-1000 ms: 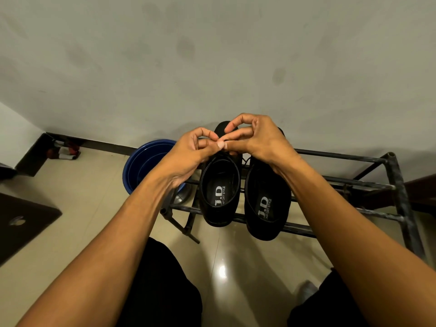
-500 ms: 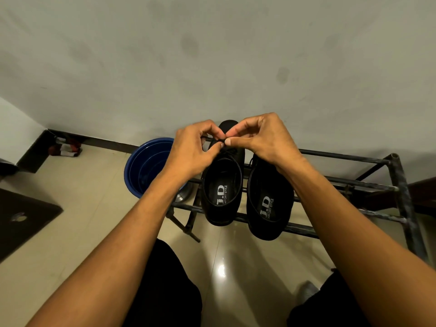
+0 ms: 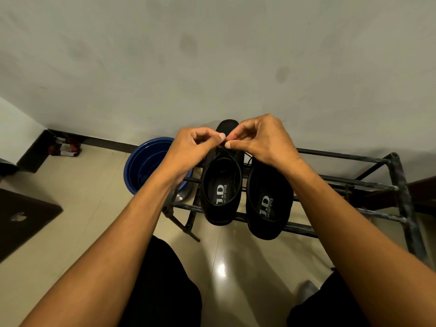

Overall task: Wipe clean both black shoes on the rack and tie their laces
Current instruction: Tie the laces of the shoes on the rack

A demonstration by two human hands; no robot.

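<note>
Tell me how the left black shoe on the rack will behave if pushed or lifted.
The left black shoe probably keeps its shape: its collar stands open unsupported. It rests on thin rack bars, heel overhanging, so a push could tip it off. Its lace, pinched by the left hand and right hand, looks thin and floppy.

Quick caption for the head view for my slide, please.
Left hand and right hand pinch the laces of one black shoe on the rack, the other shoe alongside.
</note>
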